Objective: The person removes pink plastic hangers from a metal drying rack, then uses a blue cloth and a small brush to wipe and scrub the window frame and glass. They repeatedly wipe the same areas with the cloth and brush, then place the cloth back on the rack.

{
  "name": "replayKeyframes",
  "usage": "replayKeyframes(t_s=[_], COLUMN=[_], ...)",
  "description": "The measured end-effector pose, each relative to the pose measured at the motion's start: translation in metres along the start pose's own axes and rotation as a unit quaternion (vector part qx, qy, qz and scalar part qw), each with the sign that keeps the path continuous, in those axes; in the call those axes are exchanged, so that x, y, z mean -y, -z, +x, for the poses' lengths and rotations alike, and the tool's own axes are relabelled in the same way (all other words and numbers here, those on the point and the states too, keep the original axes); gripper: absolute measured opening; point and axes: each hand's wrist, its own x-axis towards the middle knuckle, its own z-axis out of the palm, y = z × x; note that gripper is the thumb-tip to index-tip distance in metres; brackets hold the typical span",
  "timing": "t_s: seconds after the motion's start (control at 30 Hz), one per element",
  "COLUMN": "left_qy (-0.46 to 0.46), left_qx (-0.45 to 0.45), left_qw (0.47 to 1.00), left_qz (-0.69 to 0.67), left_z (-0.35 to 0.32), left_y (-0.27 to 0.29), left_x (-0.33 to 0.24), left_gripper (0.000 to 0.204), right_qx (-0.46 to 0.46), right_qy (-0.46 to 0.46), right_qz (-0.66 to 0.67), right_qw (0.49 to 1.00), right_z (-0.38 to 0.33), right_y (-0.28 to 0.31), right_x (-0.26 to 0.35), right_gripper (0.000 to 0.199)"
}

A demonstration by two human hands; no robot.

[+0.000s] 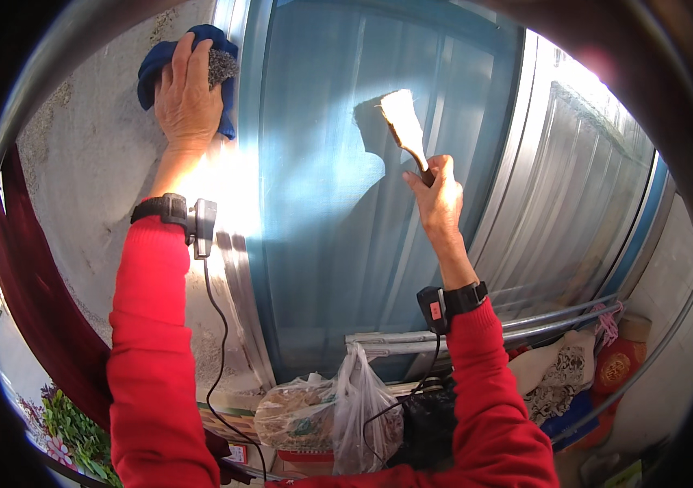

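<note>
My left hand (188,102) presses a blue cloth (148,71) against the grey wall, right beside the window's frame at the upper left. A dark grey fuzzy patch (222,68), perhaps a scouring pad, shows next to its fingers. In my right hand (439,199) is a flat brush (403,122), gripped by its dark handle with the pale bristles pointing up. The brush stands in front of the blue-tinted window pane (314,220) and casts a shadow on it; whether the bristles touch the pane I cannot tell.
Metal rails (525,327) run across below the window. Under them sit clear plastic bags (358,398), a black bag (430,419) and a red container (624,354). A dark red curtain (45,301) hangs at the left, above green plants (74,431). Thin cables trail from both wrists.
</note>
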Motion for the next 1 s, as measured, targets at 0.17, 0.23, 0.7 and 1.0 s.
replayKeyframes(t_s=[0.17,0.23,0.7,1.0], left_qy=[0.015,0.022,0.037,0.048], left_qx=[0.013,0.018,0.035,0.028], left_qw=[1.0,1.0,0.999,0.998], left_qz=[-0.009,-0.005,0.008,-0.003], left_z=[-0.001,-0.001,-0.006,-0.01], left_y=[0.0,-0.001,-0.01,-0.009], left_x=[0.0,0.0,0.005,0.006], left_gripper=[0.068,0.068,0.066,0.057], right_qx=[-0.033,-0.028,-0.123,0.553], right_qy=[0.02,0.022,0.285,0.525], right_qz=[0.022,0.05,-0.005,-0.235], right_qw=[0.999,0.998,0.951,0.603], right_z=[0.001,0.001,0.105,-0.141], right_y=[-0.004,-0.002,0.018,-0.05], right_x=[0.001,0.001,0.03,-0.019], right_gripper=[0.033,0.031,0.049,0.059])
